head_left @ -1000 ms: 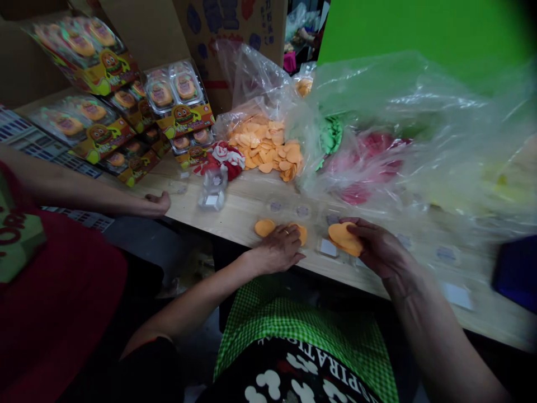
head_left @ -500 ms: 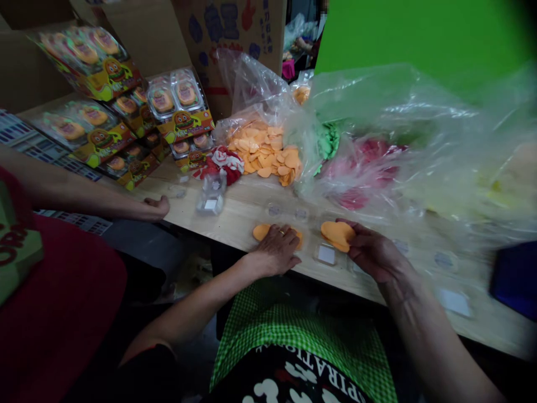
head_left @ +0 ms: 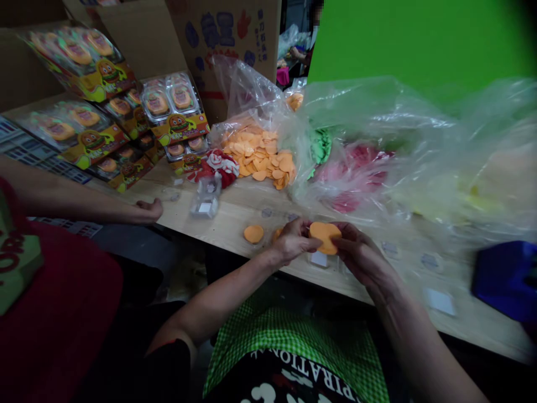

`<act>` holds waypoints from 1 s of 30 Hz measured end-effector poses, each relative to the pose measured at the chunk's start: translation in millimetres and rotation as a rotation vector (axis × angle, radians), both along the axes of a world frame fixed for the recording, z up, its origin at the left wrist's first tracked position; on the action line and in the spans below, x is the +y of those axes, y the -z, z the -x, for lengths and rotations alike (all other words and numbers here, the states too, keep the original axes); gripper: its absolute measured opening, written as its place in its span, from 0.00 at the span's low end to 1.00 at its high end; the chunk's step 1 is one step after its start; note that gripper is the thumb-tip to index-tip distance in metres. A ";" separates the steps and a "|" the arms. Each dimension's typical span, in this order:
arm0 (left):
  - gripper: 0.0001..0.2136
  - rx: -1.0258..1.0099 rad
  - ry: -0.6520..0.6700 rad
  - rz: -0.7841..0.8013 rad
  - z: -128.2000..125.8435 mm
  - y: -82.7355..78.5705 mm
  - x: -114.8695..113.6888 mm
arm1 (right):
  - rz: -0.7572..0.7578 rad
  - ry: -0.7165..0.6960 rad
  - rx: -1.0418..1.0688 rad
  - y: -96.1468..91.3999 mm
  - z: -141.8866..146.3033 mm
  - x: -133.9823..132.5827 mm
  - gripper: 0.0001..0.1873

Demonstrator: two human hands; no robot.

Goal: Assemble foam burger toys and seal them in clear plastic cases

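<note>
Between my two hands I hold flat orange gummy-like pieces [head_left: 325, 236] above the table's front edge. My left hand [head_left: 292, 242] pinches their left side. On the right side, my right hand [head_left: 356, 249] has its fingers closed around them. How many pieces are in the stack I cannot tell. Another orange piece [head_left: 254, 234] lies in a clear plastic tray left of my hands, and a further one [head_left: 276, 235] is partly hidden behind my left hand. Below the held pieces sits a clear tray with a white label [head_left: 319, 258].
A bag of orange pieces [head_left: 260, 157] lies behind, with green pieces [head_left: 321, 145] and a bag of red pieces [head_left: 356, 168] farther right. Stacked burger candy boxes [head_left: 174, 106] stand left. A co-worker's hand [head_left: 150, 211] rests at the table edge. A blue bin [head_left: 503, 280] stands right.
My left hand has left the orange pieces in the trays and moved right to grip the pieces in my right hand. The view has shifted slightly.
</note>
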State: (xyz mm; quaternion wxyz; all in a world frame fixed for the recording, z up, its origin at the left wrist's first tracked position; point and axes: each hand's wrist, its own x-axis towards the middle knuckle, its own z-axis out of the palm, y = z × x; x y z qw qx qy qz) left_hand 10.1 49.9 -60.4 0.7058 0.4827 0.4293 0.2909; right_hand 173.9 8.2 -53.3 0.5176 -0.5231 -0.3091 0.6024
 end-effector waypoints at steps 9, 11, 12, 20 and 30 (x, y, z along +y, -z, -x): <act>0.23 -0.311 0.039 0.179 8.8 -0.2 4.2 | -0.047 0.031 -0.257 4.8 -5.0 2.8 0.18; 0.20 -0.312 0.037 0.174 12.1 -2.5 6.1 | -0.044 0.102 -0.228 1.8 -10.5 3.7 0.17; 0.18 -0.280 0.012 0.151 12.8 -3.5 6.7 | -0.044 0.147 -0.218 -0.6 -14.2 3.7 0.17; 0.12 0.190 0.106 -0.235 -3.7 2.7 1.1 | 0.012 0.297 -0.398 -18.9 -60.1 -13.7 0.16; 0.13 0.557 0.360 -0.599 -23.1 7.2 -1.6 | -0.059 0.078 -1.091 -6.9 -82.6 -50.9 0.12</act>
